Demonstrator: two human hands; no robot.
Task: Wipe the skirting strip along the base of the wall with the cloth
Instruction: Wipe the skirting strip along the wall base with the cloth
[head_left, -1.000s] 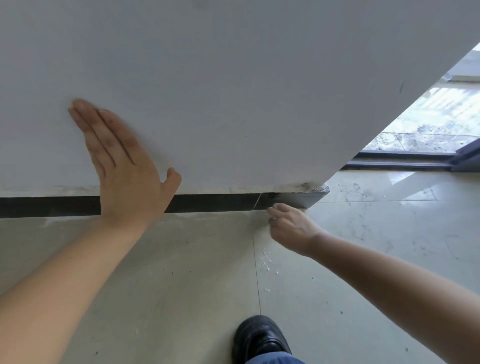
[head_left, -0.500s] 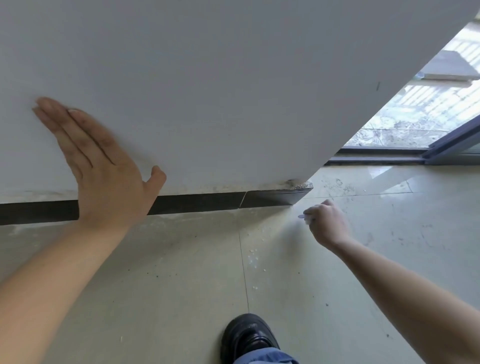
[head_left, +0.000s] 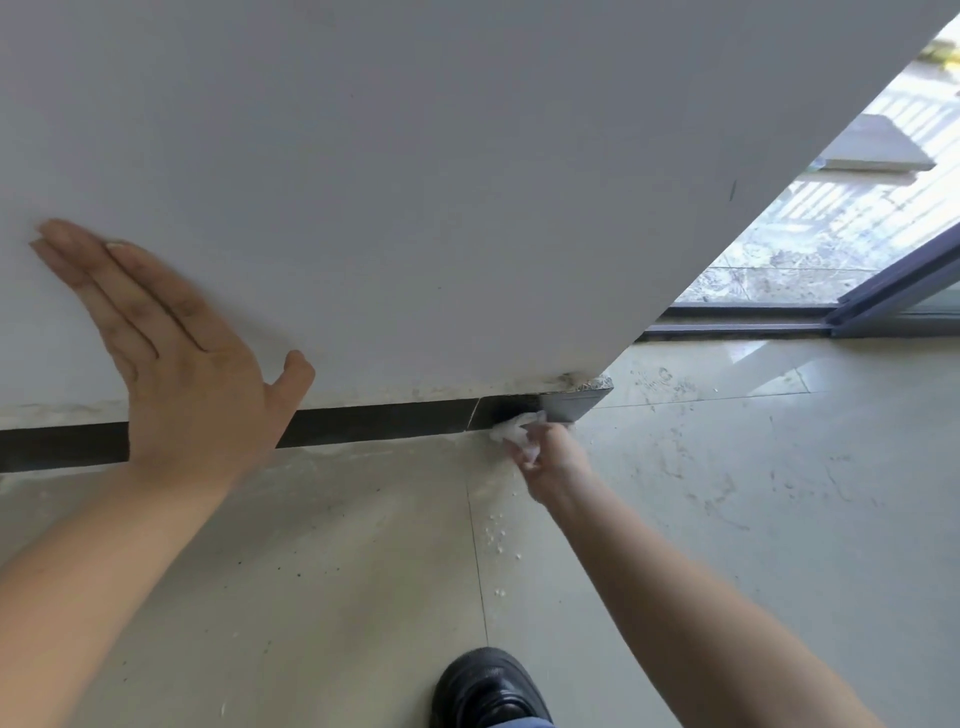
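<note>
Head view: the right hand (head_left: 553, 460) reaches down to the foot of the wall with its fingers curled round a small white cloth (head_left: 514, 431), which is bunched up and pressed against the dark skirting strip (head_left: 374, 423). The cloth touches the strip just to the right of a joint line and just left of the pale grey end piece (head_left: 571, 405) at the wall's corner, so the thing being cleaned lies directly under the fingertips and runs away to the left. The left hand (head_left: 192, 358) holds nothing; it is spread flat with straight fingers against the white wall (head_left: 467, 182), its heel covering part of the strip. Judging by where the cloth sits, the wiping looks to be at its start: only the corner end is being touched, and the long run leftward, past the left hand to the frame edge, seems yet to be done. Whether any stretch is already clean cannot be told. A pale film edges the tiled floor (head_left: 337, 545) below the strip, white crumbs (head_left: 496, 535) lie nearer, and a black shoe (head_left: 488, 686) stands at the bottom.
</note>
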